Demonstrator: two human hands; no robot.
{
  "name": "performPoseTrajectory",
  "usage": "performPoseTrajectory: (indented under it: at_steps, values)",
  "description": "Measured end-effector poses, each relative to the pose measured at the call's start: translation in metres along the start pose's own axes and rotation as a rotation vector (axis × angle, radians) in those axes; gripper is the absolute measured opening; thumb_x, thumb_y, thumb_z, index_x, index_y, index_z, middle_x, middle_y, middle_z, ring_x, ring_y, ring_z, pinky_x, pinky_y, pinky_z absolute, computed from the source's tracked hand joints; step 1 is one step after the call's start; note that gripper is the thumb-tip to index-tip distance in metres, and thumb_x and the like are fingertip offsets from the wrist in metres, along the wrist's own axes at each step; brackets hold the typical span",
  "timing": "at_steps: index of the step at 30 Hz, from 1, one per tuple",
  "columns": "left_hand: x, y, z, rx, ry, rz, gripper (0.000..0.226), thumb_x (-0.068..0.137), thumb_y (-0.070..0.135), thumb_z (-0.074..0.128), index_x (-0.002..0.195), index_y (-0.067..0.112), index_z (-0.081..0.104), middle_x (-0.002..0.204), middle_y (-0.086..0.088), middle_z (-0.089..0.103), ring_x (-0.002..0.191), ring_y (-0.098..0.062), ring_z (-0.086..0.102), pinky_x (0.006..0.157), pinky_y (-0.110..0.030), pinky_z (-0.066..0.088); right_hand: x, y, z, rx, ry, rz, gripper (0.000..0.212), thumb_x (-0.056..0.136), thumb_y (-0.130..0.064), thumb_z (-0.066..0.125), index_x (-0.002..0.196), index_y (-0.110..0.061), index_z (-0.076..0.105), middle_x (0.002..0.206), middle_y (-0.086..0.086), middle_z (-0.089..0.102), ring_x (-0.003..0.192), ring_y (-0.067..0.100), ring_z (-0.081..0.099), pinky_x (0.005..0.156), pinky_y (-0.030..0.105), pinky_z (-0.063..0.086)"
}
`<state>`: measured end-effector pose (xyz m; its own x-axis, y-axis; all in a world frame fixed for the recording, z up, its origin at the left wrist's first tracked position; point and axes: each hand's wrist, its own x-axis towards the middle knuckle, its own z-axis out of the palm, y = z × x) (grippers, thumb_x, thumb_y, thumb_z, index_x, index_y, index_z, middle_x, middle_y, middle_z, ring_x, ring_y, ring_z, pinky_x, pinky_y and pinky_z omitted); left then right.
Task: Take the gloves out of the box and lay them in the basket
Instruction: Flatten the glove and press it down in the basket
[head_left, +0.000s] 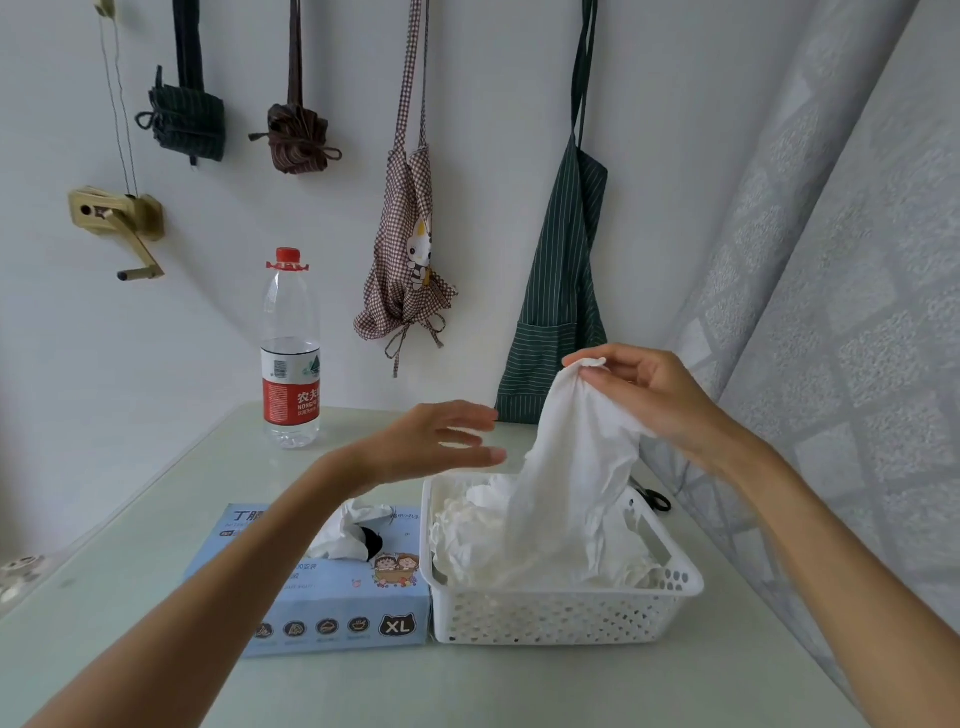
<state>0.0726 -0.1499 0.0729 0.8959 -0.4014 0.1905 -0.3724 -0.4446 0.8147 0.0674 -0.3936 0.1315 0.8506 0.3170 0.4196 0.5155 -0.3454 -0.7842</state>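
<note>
A blue glove box (332, 603) marked XL lies on the table, a white glove (345, 530) poking from its top slot. Right beside it stands a white perforated basket (561, 616) holding several crumpled white gloves (467, 540). My right hand (654, 400) pinches the top edge of a white glove (566, 478) that hangs down into the basket. My left hand (436, 441) hovers with straight fingers above the gap between box and basket, just left of the hanging glove, holding nothing.
A water bottle (290, 358) with a red cap stands at the back left of the pale table (156, 545). Black scissors (652, 496) lie behind the basket. Aprons (563, 291) hang on the wall; a grey curtain (831, 312) closes the right side.
</note>
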Motion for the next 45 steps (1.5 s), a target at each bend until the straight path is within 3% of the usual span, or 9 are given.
performPoseTrajectory:
  at_steps: [2, 8, 12, 15, 26, 29, 33, 39, 45]
  values:
    - [0.003, 0.006, 0.012, -0.019, -0.068, 0.008, 0.054, 0.074, 0.052, 0.064, 0.123, 0.032, 0.056, 0.122, 0.017, 0.060, 0.111, 0.003, 0.057, 0.090, -0.012, 0.044, 0.002, -0.004, 0.000, 0.007, -0.029, 0.016, 0.017, 0.093, -0.018, 0.059, 0.102, -0.023, 0.072, 0.098, 0.001, 0.074, 0.088, 0.008, 0.066, 0.078, 0.018, 0.051]
    - [0.006, 0.000, 0.029, -0.191, -0.009, 0.054, 0.015, 0.086, 0.021, 0.067, 0.094, 0.009, 0.071, 0.096, 0.001, 0.074, 0.090, -0.009, 0.069, 0.079, -0.018, 0.052, 0.002, -0.010, -0.006, 0.008, 0.024, -0.005, 0.017, 0.093, -0.017, 0.060, 0.105, -0.018, 0.071, 0.091, -0.005, 0.073, 0.082, 0.000, 0.065, 0.070, 0.010, 0.047]
    - [-0.001, -0.003, 0.014, -0.148, 0.058, 0.087, 0.044, 0.092, 0.036, 0.053, 0.101, -0.004, 0.068, 0.097, -0.018, 0.070, 0.088, -0.016, 0.063, 0.086, -0.037, 0.052, 0.001, -0.002, -0.009, -0.043, 0.172, -0.001, 0.014, 0.090, -0.016, 0.064, 0.102, -0.015, 0.071, 0.084, -0.011, 0.073, 0.077, -0.005, 0.066, 0.068, 0.006, 0.047]
    - [0.000, 0.004, 0.004, 0.062, 0.173, 0.135, 0.032, 0.097, 0.028, 0.049, 0.111, 0.006, 0.068, 0.110, -0.002, 0.069, 0.094, -0.004, 0.063, 0.088, -0.019, 0.050, 0.006, 0.005, -0.004, -0.216, 0.315, -0.008, 0.008, 0.087, -0.022, 0.069, 0.092, -0.017, 0.072, 0.073, -0.018, 0.067, 0.065, -0.010, 0.063, 0.064, 0.003, 0.044]
    - [-0.021, 0.031, -0.049, 0.157, 0.559, 0.128, 0.019, 0.096, 0.018, 0.051, 0.106, 0.010, 0.065, 0.100, -0.003, 0.064, 0.092, -0.016, 0.060, 0.067, -0.013, 0.045, 0.019, -0.013, 0.049, -0.173, 0.446, -0.182, 0.025, 0.089, -0.029, 0.065, 0.082, -0.006, 0.069, 0.065, 0.021, 0.065, 0.064, 0.038, 0.056, 0.060, 0.037, 0.049]
    - [-0.010, 0.033, -0.051, 0.252, 0.508, 0.124, 0.017, 0.095, 0.019, 0.053, 0.105, 0.013, 0.066, 0.097, -0.001, 0.065, 0.089, -0.016, 0.061, 0.076, -0.027, 0.048, 0.019, 0.003, 0.045, -0.073, 0.472, -0.134, 0.025, 0.089, -0.029, 0.065, 0.079, -0.006, 0.068, 0.066, 0.025, 0.062, 0.056, 0.029, 0.049, 0.059, 0.027, 0.040]
    - [0.020, -0.003, -0.005, 0.312, 0.298, 0.083, 0.021, 0.092, 0.017, 0.060, 0.111, 0.010, 0.065, 0.100, 0.001, 0.064, 0.092, -0.016, 0.062, 0.074, -0.017, 0.049, -0.004, 0.062, 0.034, -0.132, 0.433, 0.124, 0.019, 0.087, -0.027, 0.067, 0.069, -0.021, 0.065, 0.059, -0.003, 0.063, 0.056, 0.001, 0.055, 0.060, 0.023, 0.044]
    - [0.050, -0.063, 0.053, 0.317, 0.245, -0.033, 0.044, 0.083, 0.023, 0.072, 0.124, 0.022, 0.057, 0.123, 0.006, 0.060, 0.111, -0.014, 0.057, 0.094, -0.035, 0.047, -0.021, 0.159, 0.017, -0.334, 0.315, 0.461, 0.019, 0.083, -0.032, 0.071, 0.095, -0.017, 0.070, 0.083, 0.000, 0.070, 0.088, 0.020, 0.067, 0.075, 0.029, 0.047]
    - [0.027, -0.057, 0.040, 0.513, 0.179, 0.057, 0.016, 0.092, 0.035, 0.057, 0.107, 0.034, 0.064, 0.109, 0.020, 0.062, 0.099, 0.000, 0.058, 0.096, -0.035, 0.047, -0.025, 0.161, 0.003, -0.590, 0.142, 0.344, 0.053, 0.083, -0.030, 0.071, 0.131, -0.023, 0.049, 0.117, -0.005, 0.056, 0.104, 0.014, 0.055, 0.088, 0.031, 0.045]
